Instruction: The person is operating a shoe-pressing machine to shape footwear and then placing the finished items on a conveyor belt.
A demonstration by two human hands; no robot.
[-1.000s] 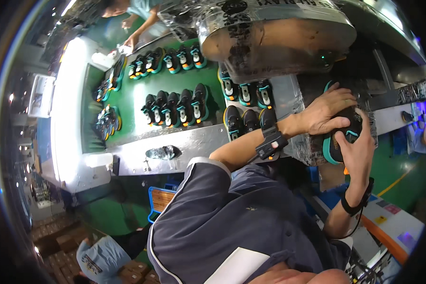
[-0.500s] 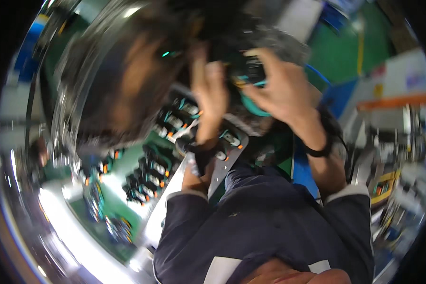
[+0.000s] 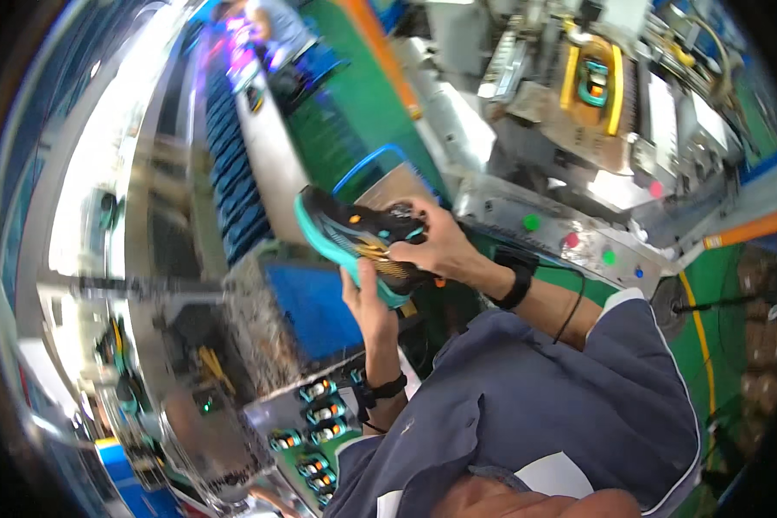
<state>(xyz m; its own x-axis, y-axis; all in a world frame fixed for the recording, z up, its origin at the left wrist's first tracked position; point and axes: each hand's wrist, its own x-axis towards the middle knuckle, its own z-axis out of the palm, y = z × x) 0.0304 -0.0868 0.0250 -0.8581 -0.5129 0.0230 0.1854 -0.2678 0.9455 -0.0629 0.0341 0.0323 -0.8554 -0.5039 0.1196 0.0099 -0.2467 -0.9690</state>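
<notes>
The dark collared shirt [image 3: 544,388] is filling the lower middle, and the right forearm [image 3: 561,306] is slanting up and leftward out of it, a black wristband [image 3: 520,286] circling the wrist. The left forearm [image 3: 390,412] is rising steeply from the lower centre. Both hands are clamping on one thing, a black sneaker with a teal sole [image 3: 341,226], which is tilting at mid-frame, toe pointing to the upper left. The right hand [image 3: 445,248] is half curling round the collar end, thumb pressing the near side, fingers reaching over the opening. The left hand [image 3: 373,312] is bracing from below, fingertips touching the sole's edge; how its other fingers are bending, I can't tell. Beyond, finished-looking rows of sneakers [image 3: 324,411] are lining the lower centre, a button panel [image 3: 505,207] is stretching across the right, and a blurred co-worker [image 3: 283,28] is showing at upper left.
</notes>
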